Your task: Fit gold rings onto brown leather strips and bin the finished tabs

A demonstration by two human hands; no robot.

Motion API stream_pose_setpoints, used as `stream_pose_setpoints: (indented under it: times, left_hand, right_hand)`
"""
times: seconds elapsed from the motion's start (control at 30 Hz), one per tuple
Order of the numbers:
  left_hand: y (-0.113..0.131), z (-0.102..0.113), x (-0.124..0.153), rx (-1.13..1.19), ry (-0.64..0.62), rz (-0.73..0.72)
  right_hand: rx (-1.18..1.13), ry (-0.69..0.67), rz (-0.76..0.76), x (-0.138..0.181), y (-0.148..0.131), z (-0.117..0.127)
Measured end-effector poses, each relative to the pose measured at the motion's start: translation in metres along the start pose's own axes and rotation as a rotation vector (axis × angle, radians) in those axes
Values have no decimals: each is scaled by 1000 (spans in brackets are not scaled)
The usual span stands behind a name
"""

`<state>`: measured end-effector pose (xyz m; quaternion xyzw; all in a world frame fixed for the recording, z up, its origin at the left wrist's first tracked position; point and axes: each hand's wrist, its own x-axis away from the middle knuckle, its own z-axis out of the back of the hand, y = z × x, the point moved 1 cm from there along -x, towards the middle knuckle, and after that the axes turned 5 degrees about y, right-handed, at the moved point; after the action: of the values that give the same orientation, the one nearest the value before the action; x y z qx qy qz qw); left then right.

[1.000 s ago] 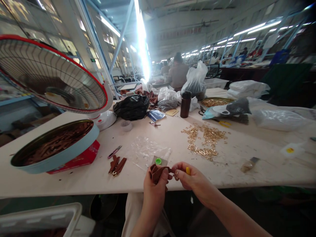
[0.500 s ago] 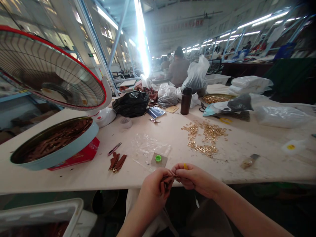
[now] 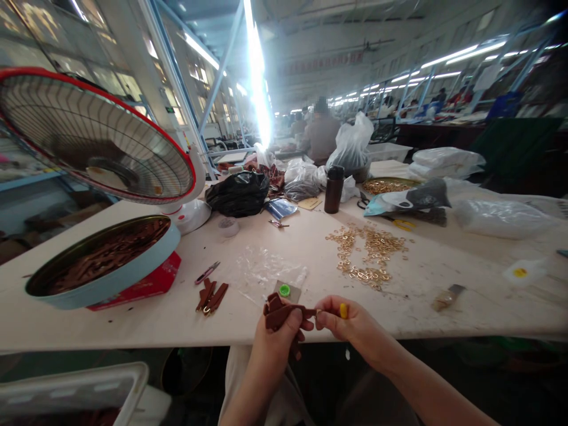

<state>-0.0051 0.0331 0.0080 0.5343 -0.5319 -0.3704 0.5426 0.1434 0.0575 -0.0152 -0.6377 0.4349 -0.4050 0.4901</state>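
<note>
At the table's front edge, my left hand [image 3: 278,346] is closed around several brown leather strips [image 3: 279,315], with the thumb pressing on one that points right. My right hand [image 3: 346,322] pinches that strip's end, where a small gold-coloured ring [image 3: 318,313] shows, partly hidden by the fingertips. A yellow cover [image 3: 343,310] sits on one right-hand finger. Just beyond the hands lies a square plate with a green round cap [image 3: 284,290]. To the left rest brown strips fitted with gold rings [image 3: 212,297], beside thread snips [image 3: 207,273].
Loose gold rings [image 3: 373,251] are spread right of centre. A round tin of brown strips [image 3: 153,254] leans on a red box [image 3: 146,287], below a fan [image 3: 102,160]. Farther back stand a dark bottle [image 3: 333,189] and a black bag [image 3: 238,194]. A white crate [image 3: 139,378] is lower left.
My left hand has turned, bringing the leather strips up into view. My right hand has shifted slightly right, and the strip now stretches between both hands.
</note>
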Motion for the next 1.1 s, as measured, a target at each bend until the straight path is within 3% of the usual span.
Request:
stream_pose_setpoints:
  times: [0.1, 0.23, 0.37, 0.5, 0.6, 0.73, 1.0, 1.1]
  left_hand:
    - [-4, 3, 1, 162, -18, 98]
    - [-13, 4, 0, 324, -58, 263]
    - [-18, 3, 1, 369, -67, 288]
    - [-15, 1, 3, 297, 51, 183]
    - [-12, 0, 4, 200, 154, 88]
    - [-14, -2, 3, 68, 243, -12]
    - [-14, -2, 11, -65, 206, -331]
    - [-14, -2, 15, -64, 167, -370]
  right_hand:
    - [-15, -42, -9, 4, 0, -2]
    - [-223, -105, -112, 6, 0, -8]
    - [-321, -158, -155, 5, 1, -15]
    - [-234, -59, -96, 4, 3, -17]
    - [-22, 77, 15, 4, 3, -16]
    - [225, 118, 110, 5, 1, -16]
    - [316, 107, 113, 8, 1, -11]
    - [315, 74, 95, 9, 1, -9]
